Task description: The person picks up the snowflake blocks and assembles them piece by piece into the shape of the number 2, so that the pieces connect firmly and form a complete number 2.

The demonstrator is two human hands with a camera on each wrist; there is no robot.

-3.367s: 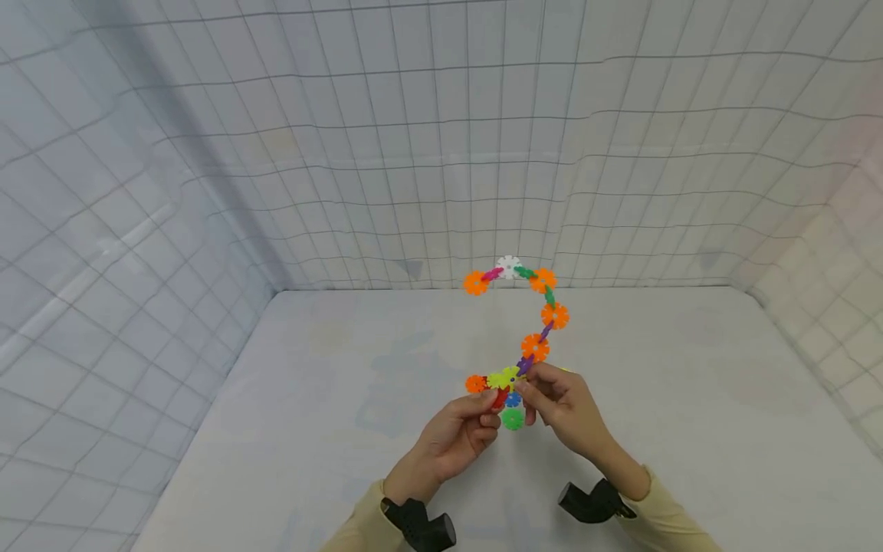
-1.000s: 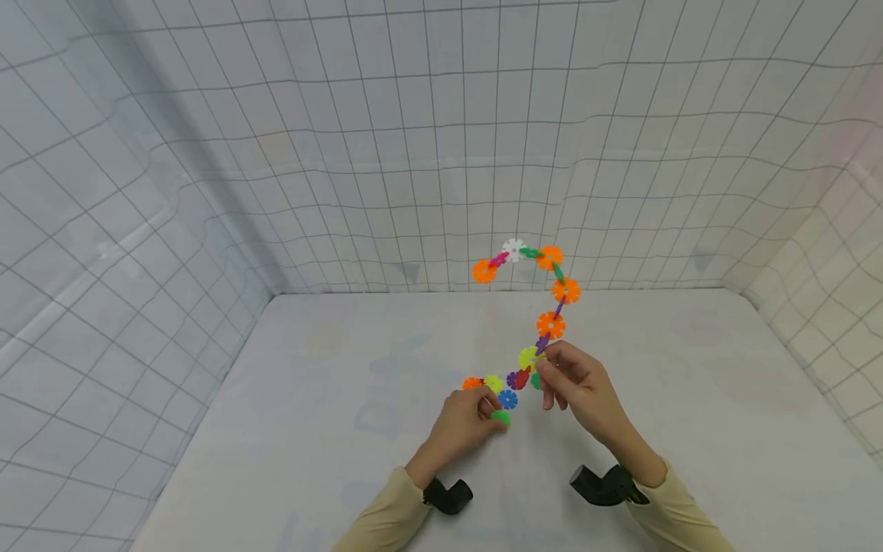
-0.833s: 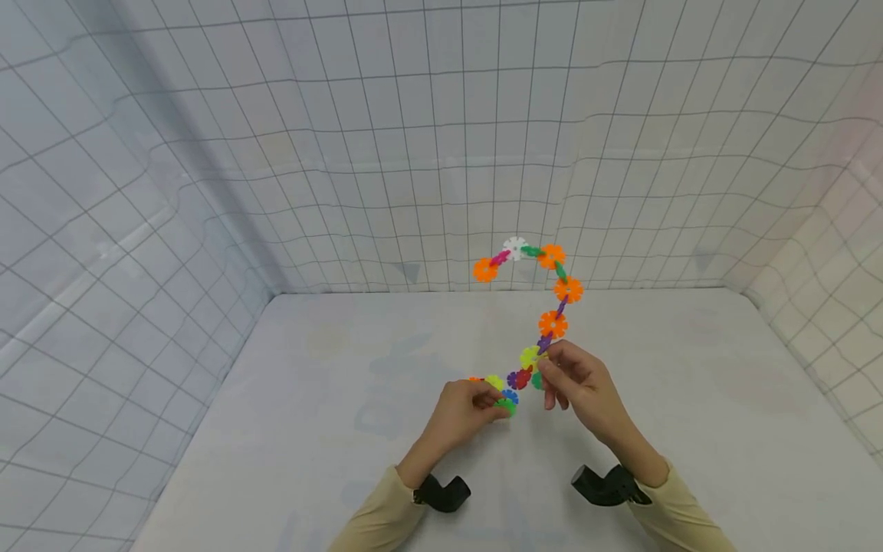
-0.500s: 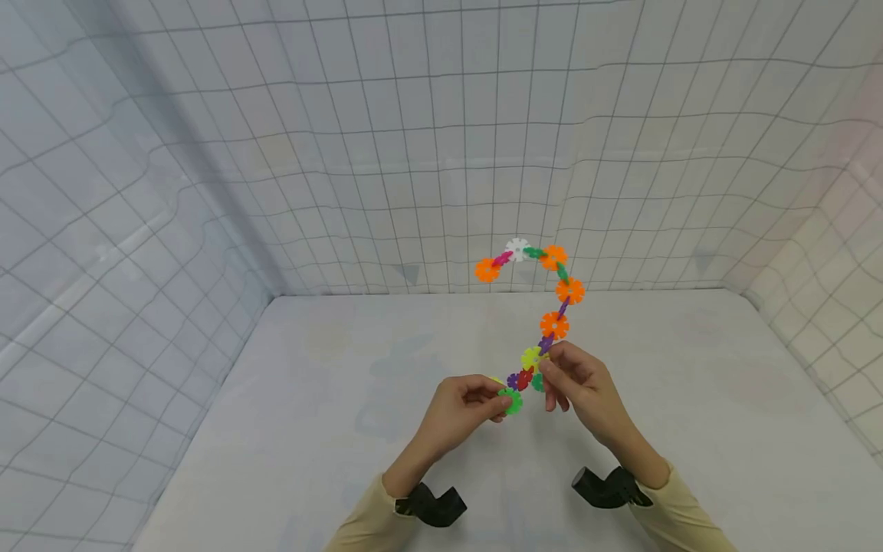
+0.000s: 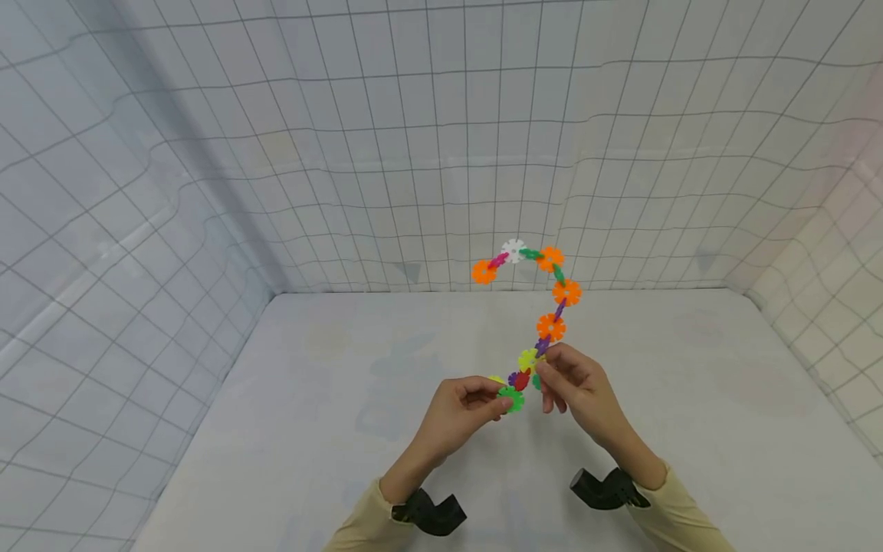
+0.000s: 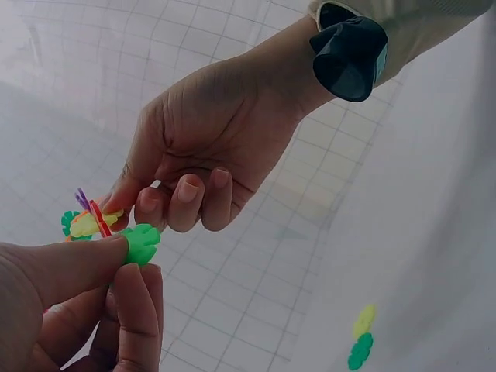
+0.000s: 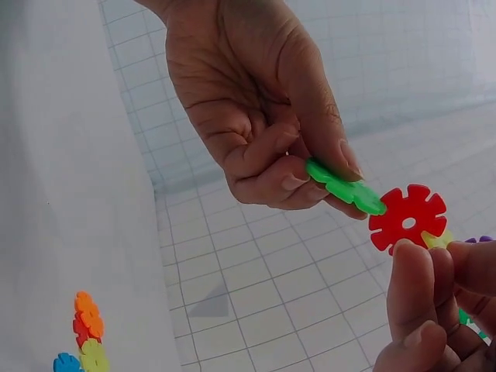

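Observation:
My left hand (image 5: 455,414) pinches a bright green notched flower disc (image 5: 512,399) between thumb and fingers. With its fingertips my right hand (image 5: 579,391) pinches the yellow disc (image 5: 527,359) near the lower end of a curved chain of linked discs. Beyond the yellow one sits a red disc (image 7: 395,213) as the chain's end. In the right wrist view the green disc's edge meets the red disc's rim; whether their slots interlock I cannot tell. Up from the right hand the chain runs through purple, orange (image 5: 550,328) and green pieces, past a white disc (image 5: 513,245), to an orange disc (image 5: 484,272).
Loose discs lie on the white table (image 5: 331,429): purple (image 5: 513,378), orange (image 7: 91,322), blue (image 7: 67,363) and yellow (image 7: 94,356) around the left hand. Another yellow (image 6: 364,320) and a green one (image 6: 359,353) lie nearer the right hand. White grid-patterned sheets surround the table.
Earlier my left hand held the red disc at the chain. It let go, took the bright green disc from the table and brought it up to the red one. The right hand keeps its pinch.

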